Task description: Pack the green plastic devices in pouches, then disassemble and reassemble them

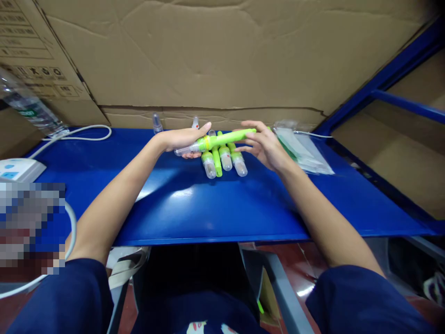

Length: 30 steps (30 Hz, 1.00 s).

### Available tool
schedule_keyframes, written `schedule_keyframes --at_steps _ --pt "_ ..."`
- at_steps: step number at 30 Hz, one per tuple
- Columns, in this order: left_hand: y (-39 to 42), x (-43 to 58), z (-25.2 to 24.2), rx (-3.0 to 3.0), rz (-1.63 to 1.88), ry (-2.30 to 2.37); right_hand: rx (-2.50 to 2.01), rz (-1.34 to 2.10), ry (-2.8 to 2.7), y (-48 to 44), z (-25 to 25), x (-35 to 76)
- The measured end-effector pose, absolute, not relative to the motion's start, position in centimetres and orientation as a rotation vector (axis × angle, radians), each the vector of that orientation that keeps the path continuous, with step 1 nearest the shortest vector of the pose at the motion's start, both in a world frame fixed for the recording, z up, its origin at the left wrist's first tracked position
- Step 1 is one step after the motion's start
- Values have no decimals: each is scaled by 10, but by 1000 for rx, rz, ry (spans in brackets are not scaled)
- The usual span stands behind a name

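Observation:
My left hand (pixel 184 138) and my right hand (pixel 264 146) together hold one bright green pen-shaped tube (pixel 225 138) with a clear tip, level above the blue table (pixel 215 208). The left hand's fingers close around the clear-tipped end; the right hand pinches the other end. Under the held tube lie several more green tubes with clear caps (pixel 224 160), side by side on the table.
Clear plastic bags (pixel 302 148) lie right of my right hand. Two small clear caps (pixel 157 124) stand by the cardboard wall (pixel 208 60). At the left are a plastic bottle (pixel 31 109), a white cable (pixel 86 134) and a white device (pixel 17 169). A blue frame (pixel 399 99) rises right.

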<state>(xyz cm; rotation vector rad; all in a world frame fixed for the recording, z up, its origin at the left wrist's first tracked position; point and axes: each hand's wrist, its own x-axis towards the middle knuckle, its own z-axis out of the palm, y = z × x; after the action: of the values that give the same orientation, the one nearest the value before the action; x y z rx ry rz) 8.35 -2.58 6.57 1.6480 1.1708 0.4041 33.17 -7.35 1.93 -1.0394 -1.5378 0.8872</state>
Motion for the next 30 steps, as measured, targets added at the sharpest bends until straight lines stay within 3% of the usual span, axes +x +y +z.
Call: schedule_keyframes --at_steps 3,10,16,25,30 --pt "-24 84 64 1606 416 1123 -1083 886 -1556 -74 23 333" --pt "-14 75 63 1401 426 1069 -1050 477 -1479 -65 24 348" --pt "-9 67 59 1402 457 962 -1048 522 -1483 -59 15 352" --pt "8 58 49 1638 577 1148 -1093 358 -1453 -52 15 363" --pt "26 47 43 2184 718 1591 -1098 330 -1460 -54 17 364"
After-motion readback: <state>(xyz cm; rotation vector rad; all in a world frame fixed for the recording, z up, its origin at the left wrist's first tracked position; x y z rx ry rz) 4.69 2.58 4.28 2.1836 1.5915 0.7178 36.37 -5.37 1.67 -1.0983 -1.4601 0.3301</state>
